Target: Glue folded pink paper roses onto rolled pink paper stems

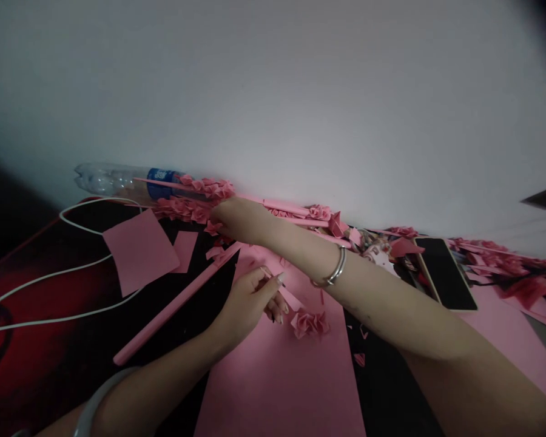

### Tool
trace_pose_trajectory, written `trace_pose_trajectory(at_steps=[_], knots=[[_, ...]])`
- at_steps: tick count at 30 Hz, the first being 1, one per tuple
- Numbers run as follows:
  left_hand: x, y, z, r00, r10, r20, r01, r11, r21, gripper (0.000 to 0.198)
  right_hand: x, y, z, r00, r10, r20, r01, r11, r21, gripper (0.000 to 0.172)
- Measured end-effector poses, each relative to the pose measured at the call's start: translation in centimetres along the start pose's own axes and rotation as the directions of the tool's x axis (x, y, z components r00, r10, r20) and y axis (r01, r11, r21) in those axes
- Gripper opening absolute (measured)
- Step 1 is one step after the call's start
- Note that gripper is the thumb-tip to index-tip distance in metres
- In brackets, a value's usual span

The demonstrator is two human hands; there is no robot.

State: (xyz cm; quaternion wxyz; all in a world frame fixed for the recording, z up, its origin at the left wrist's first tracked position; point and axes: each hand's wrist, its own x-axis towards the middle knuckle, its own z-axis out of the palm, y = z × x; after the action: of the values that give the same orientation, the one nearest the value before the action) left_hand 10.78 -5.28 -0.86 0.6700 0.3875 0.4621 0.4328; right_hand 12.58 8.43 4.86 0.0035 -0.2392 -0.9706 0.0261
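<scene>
My left hand [257,297] is closed around a thin pink paper stem [291,298], with folded pink paper flowers [310,325] at its lower right end. Beneath it lies a long pink paper sheet [279,382]. My right hand [230,218] reaches across to the left, over my left hand, to a pile of pink paper flowers [182,209] by the wall. Its fingers are hidden among the flowers and behind the hand, so what they hold cannot be made out. A rolled pink paper tube [177,303] lies left of my left hand.
A clear plastic bottle [113,179] lies at the back left, near a white cable [64,321] and a square pink sheet [141,250]. A phone [448,273] rests at the right, beside more pink flowers [495,258]. Paper scraps [359,359] lie on the dark surface.
</scene>
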Motion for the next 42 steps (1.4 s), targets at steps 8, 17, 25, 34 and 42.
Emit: trace_pose_trajectory(at_steps=[8,17,25,34,42], knots=[[0.0,-0.1,0.1,1.000,-0.006,-0.016,0.006,1.000,-0.002,0.034,1.2,-0.6,1.5,0.998,0.038,-0.057,-0.041,0.998,-0.046,0.016],[-0.2,0.1,0.0,0.997,0.024,-0.075,-0.020,0.999,0.049,0.035,0.2,0.2,0.5,0.997,0.034,-0.068,-0.032,0.999,0.039,0.020],[-0.2,0.1,-0.3,0.990,0.119,-0.082,-0.103,0.979,0.176,0.036,-12.8,0.4,-3.9,0.911,0.300,-0.281,-0.111,0.838,0.534,0.016],[-0.2,0.9,0.1,0.984,0.178,-0.025,-0.164,0.945,0.285,0.035,-23.6,-1.2,-0.2,0.794,0.583,-0.171,-0.279,0.600,0.750,0.012],[0.2,0.6,-0.1,0.998,0.057,-0.022,-0.047,0.950,0.309,0.033,-24.3,-2.7,3.1,0.795,0.560,-0.233,-0.166,0.570,0.804,0.012]])
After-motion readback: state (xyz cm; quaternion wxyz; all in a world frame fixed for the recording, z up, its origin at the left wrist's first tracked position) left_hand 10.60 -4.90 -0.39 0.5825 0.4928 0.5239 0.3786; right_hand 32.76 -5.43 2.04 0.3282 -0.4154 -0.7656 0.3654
